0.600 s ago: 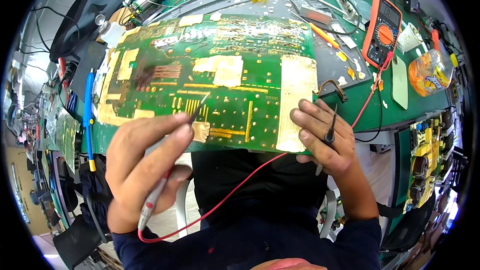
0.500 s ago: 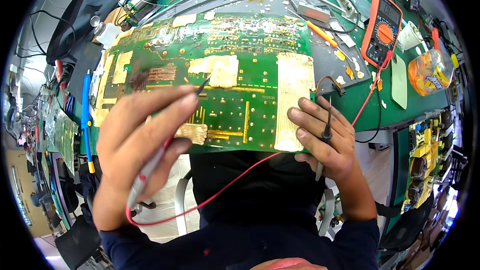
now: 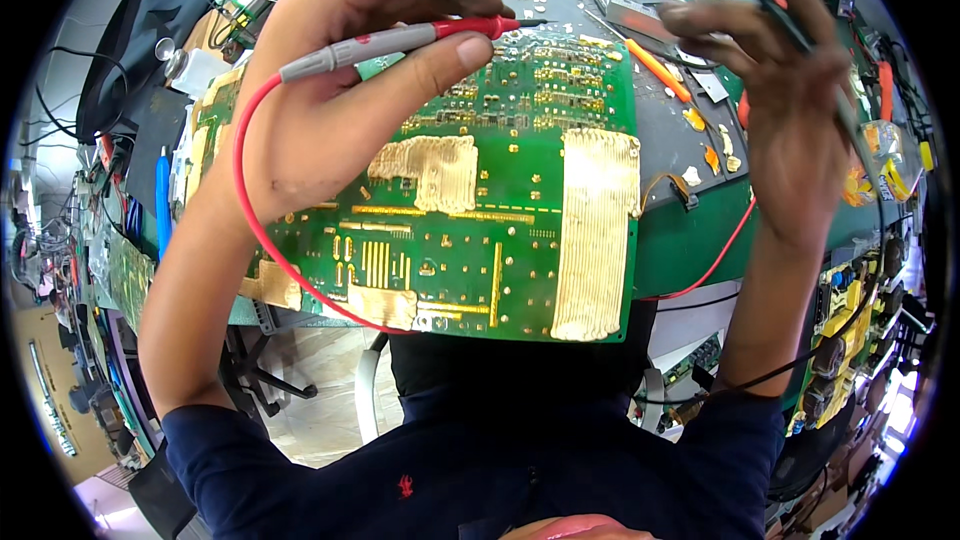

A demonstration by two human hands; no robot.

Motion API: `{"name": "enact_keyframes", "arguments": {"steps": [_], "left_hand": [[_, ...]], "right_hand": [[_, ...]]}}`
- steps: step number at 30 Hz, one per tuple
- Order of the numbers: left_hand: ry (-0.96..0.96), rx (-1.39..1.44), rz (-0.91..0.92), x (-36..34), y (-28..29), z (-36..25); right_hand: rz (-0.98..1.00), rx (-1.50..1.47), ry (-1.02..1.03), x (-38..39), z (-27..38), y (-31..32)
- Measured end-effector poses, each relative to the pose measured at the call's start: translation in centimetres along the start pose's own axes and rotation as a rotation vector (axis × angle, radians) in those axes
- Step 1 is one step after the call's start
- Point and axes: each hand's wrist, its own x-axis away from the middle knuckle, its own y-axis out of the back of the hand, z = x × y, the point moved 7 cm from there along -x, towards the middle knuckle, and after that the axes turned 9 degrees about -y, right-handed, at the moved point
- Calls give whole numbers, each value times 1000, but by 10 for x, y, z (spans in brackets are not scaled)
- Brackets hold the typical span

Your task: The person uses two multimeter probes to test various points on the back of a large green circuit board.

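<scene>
Above the circuit board (image 3: 530, 280), left hand (image 3: 310, 130) and right hand (image 3: 785, 145) both raised

Along the near side of the green table (image 3: 690, 240), the circuit board lies with its large cream patch (image 3: 598, 240) at the right end; it sits slightly lower in view than half a second ago, though whether board or head moved I cannot tell. The left hand has gone from the board's lower middle to its far edge, gripping a grey-and-red probe (image 3: 400, 42) between thumb and fingers. Its tip appears to point past that edge; contact cannot be told. The red lead (image 3: 245, 180) loops down across the board's left part.

The right hand has left the board's right edge and hangs beyond its far right corner, blurred, a dark rod (image 3: 800, 35) along its fingers; how firmly it is held I cannot tell. With that, neither hand seems to steady the board, and probing looks paused. A black lead (image 3: 800, 360) hangs right of the board. Farther out, an orange-handled tool (image 3: 657, 70) lies past the far right corner, a blue pen-like tool (image 3: 163, 200) off the left end.
</scene>
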Motion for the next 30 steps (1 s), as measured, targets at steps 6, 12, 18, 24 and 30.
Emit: {"name": "enact_keyframes", "arguments": {"steps": [6,12,18,24,30], "left_hand": [[22,126,-108,12,-6,19],[35,51,-137,22,-7,28],[-172,35,-121,30,-9,11],[-284,24,-64,32,-14,8],[-259,40,-58,34,-13,6]], "right_hand": [[76,-200,-216,-2,-48,-32],[20,-178,-242,13,-43,-41],[-16,-6,-79,18,-18,-37],[-5,69,-43,22,-13,-43],[-7,98,-36,21,-11,-44]]}}
